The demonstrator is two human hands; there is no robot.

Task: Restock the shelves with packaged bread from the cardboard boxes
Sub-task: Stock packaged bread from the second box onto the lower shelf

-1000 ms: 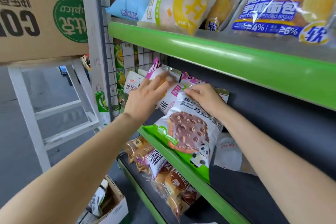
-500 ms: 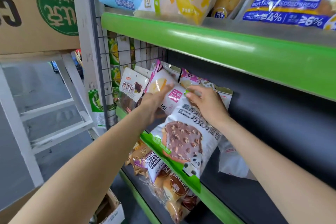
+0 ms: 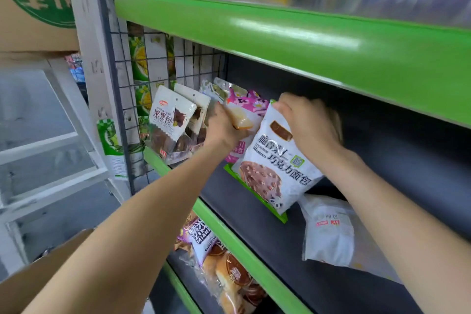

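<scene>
My right hand (image 3: 309, 125) grips the top of a white chocolate bread bag (image 3: 277, 168) with a green edge, tilted on the dark middle shelf (image 3: 260, 214). My left hand (image 3: 221, 127) holds a pink and white bread bag (image 3: 246, 109) just left of it, fingers curled round its side. Two white bags of dark bread (image 3: 169, 122) stand at the shelf's left end against the wire grid. A cardboard box flap (image 3: 43, 270) shows at the bottom left under my left forearm.
A white bag (image 3: 328, 231) lies flat further right on the same shelf. The green-edged upper shelf (image 3: 293, 41) carries yellow and blue bread bags. Below, round buns in clear wrap (image 3: 229, 273) fill the lower shelf. A big cardboard box (image 3: 33, 2) sits on a white stand at left.
The view has dropped and moved closer. The chocolate bread bag has gone from overhanging the green shelf lip to further in on the shelf. My left hand shifted onto the pink bag.
</scene>
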